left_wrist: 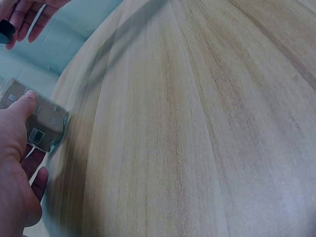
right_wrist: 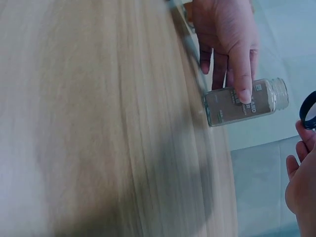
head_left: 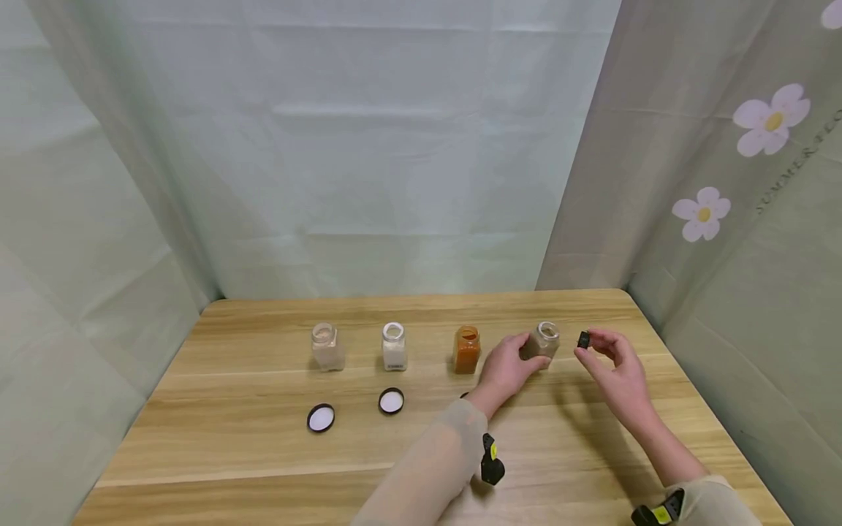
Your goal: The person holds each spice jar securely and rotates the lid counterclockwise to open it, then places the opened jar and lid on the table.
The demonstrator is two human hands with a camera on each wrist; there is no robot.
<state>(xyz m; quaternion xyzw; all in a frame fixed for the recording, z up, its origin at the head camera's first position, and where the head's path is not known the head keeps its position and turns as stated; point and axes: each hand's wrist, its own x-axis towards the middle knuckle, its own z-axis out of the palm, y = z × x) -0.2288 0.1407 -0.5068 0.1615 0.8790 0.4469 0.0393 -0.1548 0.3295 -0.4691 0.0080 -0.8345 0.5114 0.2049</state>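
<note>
Toward the right of the table stands an open glass spice jar of grey-brown powder, gripped at its sides by my left hand. The right wrist view shows the left thumb lying across the printed front of this jar and its bare threaded neck. My right hand pinches a black screw lid on edge, a short way right of the jar's mouth. In the right wrist view a gap separates the lid from the neck.
Left along the row stand uncapped jars: one with orange-red powder, one with white contents, one with pale beige contents. Two black lids with white liners lie before them. Another dark edge shows behind the left wrist. Curtains surround the table.
</note>
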